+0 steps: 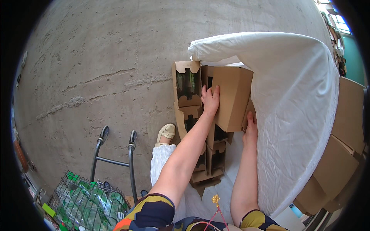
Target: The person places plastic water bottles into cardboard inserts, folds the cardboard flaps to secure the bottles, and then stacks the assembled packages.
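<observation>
A plain brown cardboard box is tilted between my two hands. My left hand presses on its left side with the fingers partly bent, and my right hand grips its lower right side, thumb up. Under and beside it stand several brown cardboard boxes with cut-out openings. Dark green, glassy things show through the openings; their exact kind is hard to make out. A large white cloth sheet hangs along the right of the boxes, close by my right forearm.
At the lower left, a wire basket holds clear plastic bottles with green caps. Beside it is a grey metal frame on casters. My shoe rests on rough concrete floor. More cardboard leans at the right.
</observation>
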### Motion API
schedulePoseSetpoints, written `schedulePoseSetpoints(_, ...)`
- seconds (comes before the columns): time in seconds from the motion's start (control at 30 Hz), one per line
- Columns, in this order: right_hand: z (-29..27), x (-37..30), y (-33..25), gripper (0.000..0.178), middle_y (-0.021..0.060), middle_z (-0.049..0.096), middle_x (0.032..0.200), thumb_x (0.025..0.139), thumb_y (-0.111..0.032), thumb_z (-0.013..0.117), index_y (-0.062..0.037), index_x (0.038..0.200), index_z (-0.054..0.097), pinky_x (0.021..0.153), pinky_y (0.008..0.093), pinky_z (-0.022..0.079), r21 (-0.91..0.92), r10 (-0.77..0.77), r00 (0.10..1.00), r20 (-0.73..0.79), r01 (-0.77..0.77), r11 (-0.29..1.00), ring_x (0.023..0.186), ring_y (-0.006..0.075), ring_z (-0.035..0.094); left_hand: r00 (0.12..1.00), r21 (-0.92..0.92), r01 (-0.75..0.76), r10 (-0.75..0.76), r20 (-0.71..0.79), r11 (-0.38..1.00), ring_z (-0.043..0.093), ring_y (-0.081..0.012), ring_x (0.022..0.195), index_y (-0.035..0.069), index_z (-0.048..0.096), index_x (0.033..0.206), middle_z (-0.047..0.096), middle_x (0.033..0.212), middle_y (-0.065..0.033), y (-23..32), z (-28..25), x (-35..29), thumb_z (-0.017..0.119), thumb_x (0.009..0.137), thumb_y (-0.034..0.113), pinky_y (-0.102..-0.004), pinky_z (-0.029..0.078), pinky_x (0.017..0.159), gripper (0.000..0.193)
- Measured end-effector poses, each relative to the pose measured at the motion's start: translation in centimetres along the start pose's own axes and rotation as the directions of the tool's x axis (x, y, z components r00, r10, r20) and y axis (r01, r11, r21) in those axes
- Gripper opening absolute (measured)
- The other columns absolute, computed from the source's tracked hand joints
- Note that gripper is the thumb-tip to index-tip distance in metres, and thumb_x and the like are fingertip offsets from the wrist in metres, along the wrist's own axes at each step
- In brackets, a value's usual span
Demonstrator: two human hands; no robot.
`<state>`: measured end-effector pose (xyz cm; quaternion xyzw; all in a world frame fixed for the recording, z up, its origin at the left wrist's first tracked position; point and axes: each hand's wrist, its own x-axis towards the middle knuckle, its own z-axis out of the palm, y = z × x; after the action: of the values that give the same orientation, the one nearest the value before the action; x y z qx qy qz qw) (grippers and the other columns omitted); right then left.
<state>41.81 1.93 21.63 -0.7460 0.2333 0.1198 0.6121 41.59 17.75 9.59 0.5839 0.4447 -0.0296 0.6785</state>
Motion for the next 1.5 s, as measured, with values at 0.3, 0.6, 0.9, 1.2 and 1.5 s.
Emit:
schedulePoseSetpoints(0.3,3.5,1.7,1.3,0.075,0.0073,0.049,0.143,0.086,-0.044,0.074,-0.0073,0.144,0.044,0.108,0.0387,0.036,-0.124,-0.036,0.998,0.057,0.043,0.991,0.130,0.0211,0.045,0.881,-0.323,0.415,-0.286,0.377,0.851,0.043,-0.0267,0.133,0.010,0.032,0.149,0.045,0.145,-0.0122,-1.5,-1.9,4.4,0.039,0.092,0.072,-0.0447,0.033,0.109,0.085)
schedulePoseSetpoints(0.6,5.1,4.7,1.7,0.065,0.0116,0.041,0.149,0.093,-0.026,0.067,-0.0025,0.146,0.037,0.108,0.0349,0.038,-0.338,-0.022,0.999,0.044,0.036,0.941,0.132,0.0243,0.043,0.928,-0.286,0.261,-0.158,0.338,0.922,0.029,-0.0291,0.143,0.012,0.023,0.154,0.029,0.156,-0.0133,-2.6,-1.2,4.9,0.035,0.098,0.063,-0.0451,0.029,0.113,0.076)
schedulePoseSetpoints(0.9,4.2,8.2,5.5,0.058,0.0143,0.046,0.145,0.099,-0.021,0.057,-0.0004,0.148,0.033,0.108,0.0353,0.037,-0.550,0.036,0.994,0.101,0.025,0.835,0.132,0.0246,0.044,0.984,-0.203,-0.002,0.039,0.175,0.979,0.024,-0.0382,0.144,-0.001,0.022,0.152,0.023,0.156,-0.0254,-1.0,-0.5,2.2,0.042,0.096,0.061,-0.0425,0.025,0.117,0.085)
schedulePoseSetpoints(1.2,7.0,4.2,3.2,0.064,0.0233,0.034,0.153,0.095,-0.022,0.057,0.0046,0.147,0.030,0.116,0.0398,0.025,-0.803,-0.215,0.976,0.033,0.154,0.576,0.141,0.0363,0.032,0.942,0.020,-0.088,0.076,0.326,0.996,0.031,-0.0413,0.141,-0.008,0.024,0.148,0.033,0.148,-0.0326,1.0,-2.2,-3.0,0.048,0.094,0.060,-0.0418,0.027,0.116,0.090)
schedulePoseSetpoints(1.5,5.6,-15.1,3.2,0.045,0.0279,0.048,0.137,0.080,-0.008,0.061,0.0025,0.123,0.056,0.111,0.0452,0.035,-0.667,-0.340,0.895,0.288,0.442,0.600,0.128,0.0427,0.045,0.794,0.318,-0.282,0.034,0.607,0.905,0.058,-0.0325,0.117,0.002,0.055,0.131,0.062,0.125,-0.0179,-3.5,-7.1,-16.9,0.053,0.096,0.038,-0.0369,0.046,0.095,0.050)
